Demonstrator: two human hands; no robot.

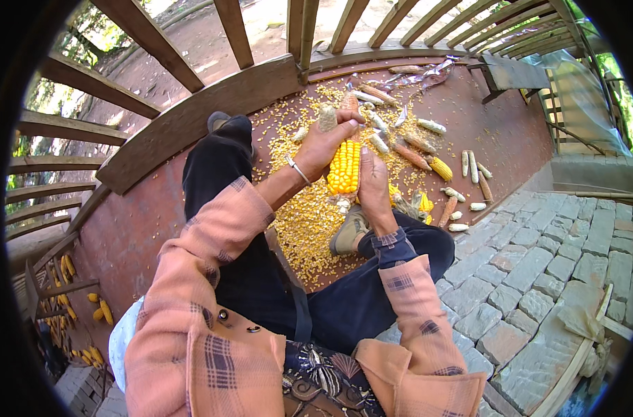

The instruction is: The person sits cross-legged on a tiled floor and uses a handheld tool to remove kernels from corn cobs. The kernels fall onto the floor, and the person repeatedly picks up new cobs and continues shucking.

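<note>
Between my hands is a yellow corn cob, partly stripped: its upper part shows bare reddish core, its lower part still bears kernels. My left hand, with a metal bangle at the wrist, grips a pale bare cob whose end sticks up past the thumb, against the top of the yellow cob. My right hand is closed round the right side of the yellow cob, its fingers mostly hidden. Loose kernels lie heaped on the reddish floor below. Bare cobs lie beyond my hands.
A wooden slatted railing curves along the far side. At the right are a small wooden bench and a stone-block wall. More corn cobs lie at lower left. My crossed legs and shoe border the kernels.
</note>
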